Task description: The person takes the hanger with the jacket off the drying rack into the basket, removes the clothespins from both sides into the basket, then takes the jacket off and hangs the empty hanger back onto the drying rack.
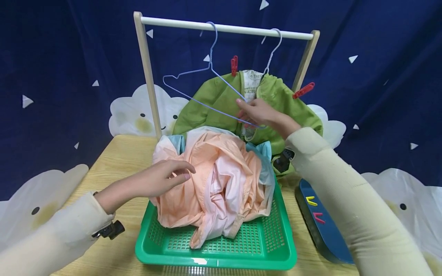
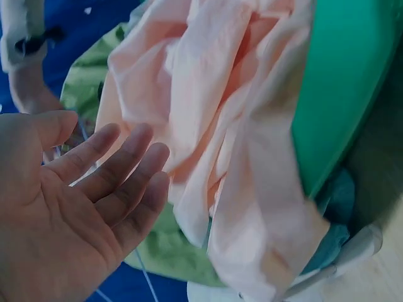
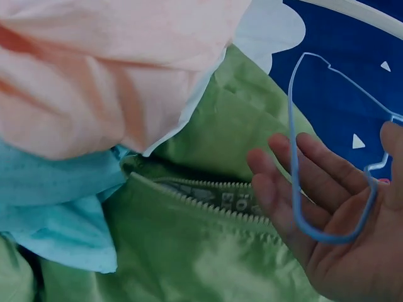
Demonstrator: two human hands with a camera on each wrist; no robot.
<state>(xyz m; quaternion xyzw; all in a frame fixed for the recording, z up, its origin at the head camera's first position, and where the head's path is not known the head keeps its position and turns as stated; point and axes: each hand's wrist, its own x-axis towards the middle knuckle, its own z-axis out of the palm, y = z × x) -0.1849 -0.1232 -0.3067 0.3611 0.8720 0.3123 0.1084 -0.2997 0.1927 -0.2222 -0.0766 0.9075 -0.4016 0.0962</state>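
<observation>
In the head view my right hand point(image 1: 257, 113) is at the low right end of a blue wire hanger point(image 1: 202, 103), its thumb against the wire. That hanger's hook is over the rail, and its body tilts. In the right wrist view the hanger's end point(image 3: 327, 238) lies across the palm, the fingers apart and not closed round it. My left hand point(image 1: 164, 178), loosely bent and holding nothing, is beside a peach and white garment point(image 1: 221, 168) piled in a green basket point(image 1: 217, 260). Behind the hanger, a green zip jacket point(image 1: 207, 103) hangs on a white hanger point(image 1: 272, 53).
The white rail point(image 1: 241, 28) has wooden posts. Red clothespins point(image 1: 235, 66) grip the green jacket's shoulders. Light-blue cloth point(image 1: 264, 153) lies beneath the peach garment. A blue tray point(image 1: 331, 230) with yellow and red clothespins stands on the wooden table point(image 1: 121, 161).
</observation>
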